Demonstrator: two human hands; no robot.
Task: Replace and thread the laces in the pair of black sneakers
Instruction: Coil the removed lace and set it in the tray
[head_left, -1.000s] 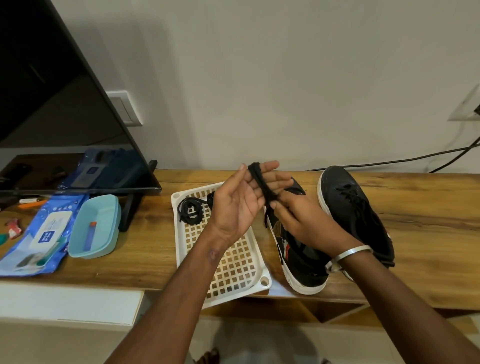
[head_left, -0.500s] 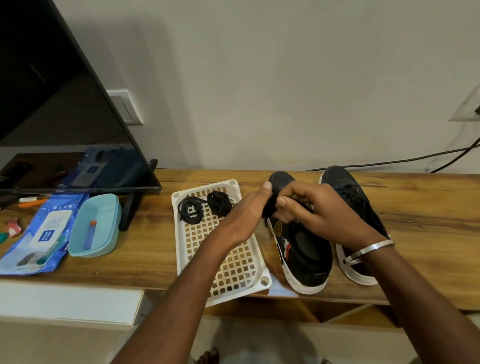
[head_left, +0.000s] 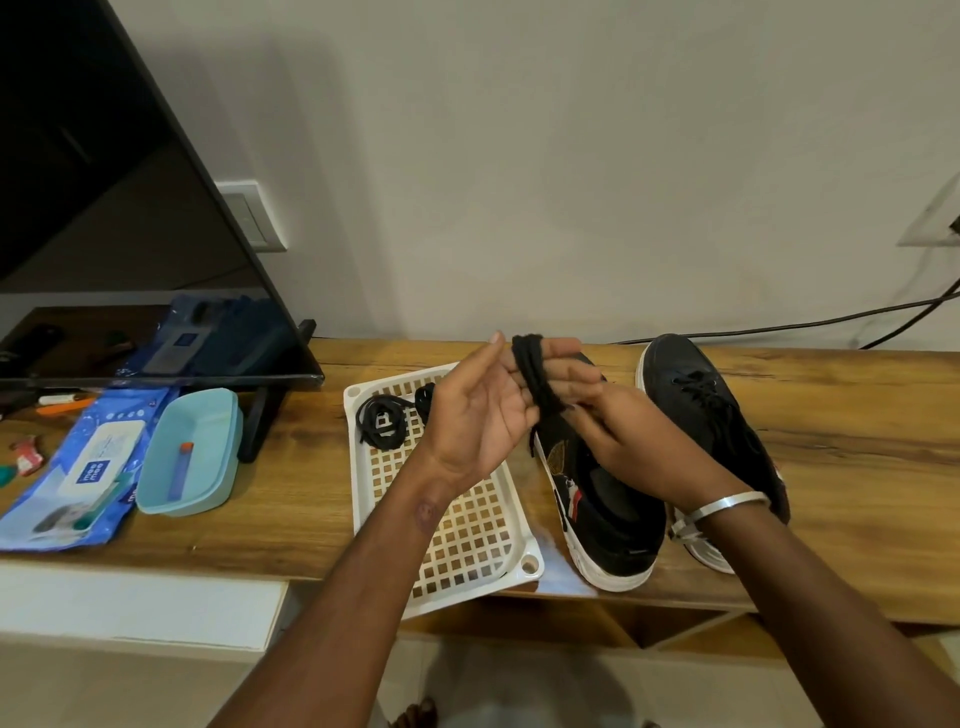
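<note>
Two black sneakers stand on the wooden shelf (head_left: 857, 467). The nearer sneaker (head_left: 608, 514) has no lace in it, while the far right sneaker (head_left: 696, 395) is laced. My left hand (head_left: 478, 421) is raised above the white tray (head_left: 467, 525), palm up with straight fingers, and a black lace (head_left: 535, 374) is wound in several loops around those fingers. My right hand (head_left: 639, 452) pinches the lower part of that lace over the unlaced sneaker. Two coiled black laces (head_left: 382, 423) lie at the tray's far end; my left hand partly hides one of them.
A tilted TV screen (head_left: 104, 208) and its stand fill the left. A light blue tub (head_left: 192, 452) and a blue wipes pack (head_left: 88, 467) lie left of the tray. A black cable (head_left: 779, 327) runs along the wall behind the sneakers. The tray overhangs the shelf's front edge.
Half a second ago both hands were bunched low over the unlaced sneaker's toe. Now my left hand has risen and spread its fingers with the lace looped round them, as a second ago.
</note>
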